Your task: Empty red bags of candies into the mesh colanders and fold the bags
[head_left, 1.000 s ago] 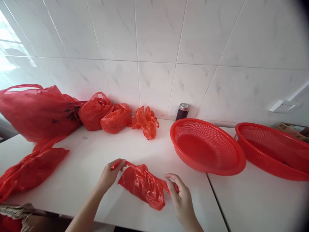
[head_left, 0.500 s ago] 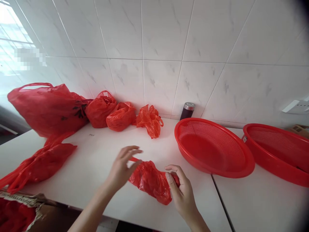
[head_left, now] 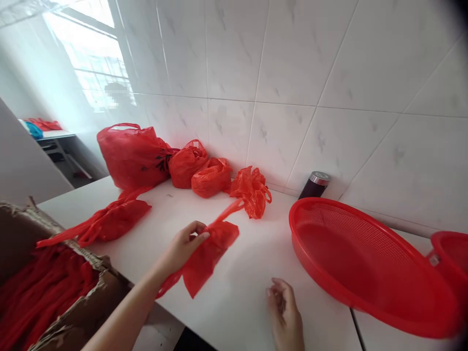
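My left hand [head_left: 188, 243] is closed on a red plastic bag [head_left: 210, 253], pinching it near its top. The bag hangs thin and tilted over the white table, one strap sticking out to the upper right. Lower on the right, my right hand [head_left: 287, 312] is loosely curled above the table, thumb and fingers slightly apart, with nothing visible in it. Another red bag [head_left: 117, 219] lies knotted on the table to the left. Below it stands a torn cardboard box [head_left: 106, 282] with red bags [head_left: 47, 287] inside.
Along the tiled wall sit a large full red bag [head_left: 133, 156], smaller red bags [head_left: 212, 178] and a crumpled one [head_left: 252, 190]. A dark flask [head_left: 314, 185] stands behind a red mesh basket [head_left: 351, 253]; a second red basket [head_left: 451, 248] is at the right edge.
My left hand has taken hold of the red bag and lifted it off the table, to the left. My right hand has come away from the bag. The view has turned left.
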`<control>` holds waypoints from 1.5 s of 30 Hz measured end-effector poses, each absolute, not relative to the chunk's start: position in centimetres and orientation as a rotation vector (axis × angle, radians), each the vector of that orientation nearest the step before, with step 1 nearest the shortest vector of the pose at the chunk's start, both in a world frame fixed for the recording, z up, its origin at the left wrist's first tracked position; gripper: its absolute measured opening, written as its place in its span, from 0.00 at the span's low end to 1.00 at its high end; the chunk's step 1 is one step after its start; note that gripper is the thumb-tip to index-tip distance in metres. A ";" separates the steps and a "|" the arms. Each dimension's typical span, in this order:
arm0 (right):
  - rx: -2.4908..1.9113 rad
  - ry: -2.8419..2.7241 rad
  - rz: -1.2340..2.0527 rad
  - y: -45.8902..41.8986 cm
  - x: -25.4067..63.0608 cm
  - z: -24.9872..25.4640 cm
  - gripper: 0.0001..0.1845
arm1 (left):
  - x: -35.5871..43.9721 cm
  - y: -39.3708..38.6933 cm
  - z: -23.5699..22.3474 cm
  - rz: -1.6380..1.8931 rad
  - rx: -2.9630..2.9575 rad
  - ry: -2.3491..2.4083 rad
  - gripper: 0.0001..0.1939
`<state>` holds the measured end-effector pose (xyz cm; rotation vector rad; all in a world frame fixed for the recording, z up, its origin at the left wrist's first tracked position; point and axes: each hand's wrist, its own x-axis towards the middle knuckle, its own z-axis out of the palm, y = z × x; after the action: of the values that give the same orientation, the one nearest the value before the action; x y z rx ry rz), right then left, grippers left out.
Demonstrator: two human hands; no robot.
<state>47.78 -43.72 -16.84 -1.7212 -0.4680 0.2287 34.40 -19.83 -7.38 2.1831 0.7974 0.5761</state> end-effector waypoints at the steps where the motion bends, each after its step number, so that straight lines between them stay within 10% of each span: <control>1: -1.748 -0.509 0.244 -43.6 47.6 -17.6 0.24 | 33.6 -18.6 -6.9 0.608 2.184 0.869 0.17; 12: -1.757 -0.576 0.228 -43.5 47.8 -19.1 0.24 | 26.5 -11.5 -1.9 0.884 2.460 1.468 0.25; 21: -1.767 -0.649 0.177 -43.1 47.9 -19.7 0.19 | 37.8 -19.9 -13.1 0.495 2.468 0.799 0.11; 34: -1.821 -0.657 0.129 -42.4 49.0 -20.6 0.18 | 56.7 -19.1 -13.7 0.599 2.192 0.843 0.19; 45: -1.638 -0.469 0.146 -42.3 49.1 -19.9 0.22 | 39.2 -18.8 -13.7 0.678 1.839 0.713 0.07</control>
<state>49.12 -42.32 -19.86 -1.6377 -0.4686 0.1464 39.23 -18.82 -13.67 1.8390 0.7131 0.6778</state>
